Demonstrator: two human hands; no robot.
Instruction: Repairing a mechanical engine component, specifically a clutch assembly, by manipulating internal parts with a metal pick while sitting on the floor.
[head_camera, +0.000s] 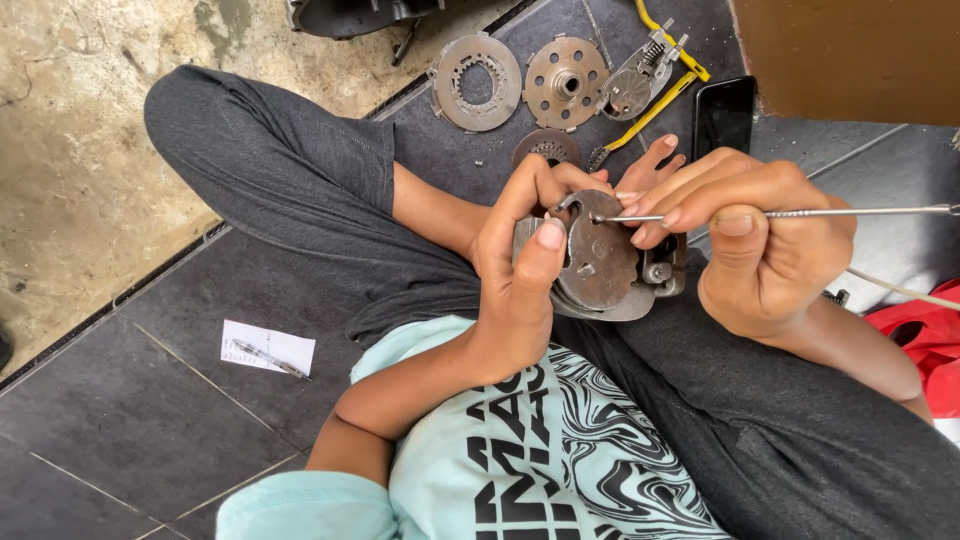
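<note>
Grey metal clutch assembly (598, 262) held over the lap, a thin rod (800, 212) at work on it.

The left hand (520, 270) has its fingers closed around the assembly, thumb on its face. The right hand (750, 235) pinches the rod, whose tip touches the upper edge; its far end is cut off. Round plates (477, 80) and a dark phone (724, 113) lie on the floor (150, 400).

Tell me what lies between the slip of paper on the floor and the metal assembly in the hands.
In the head view, the person's bent leg and left hand lie between the paper and the assembly.
</note>
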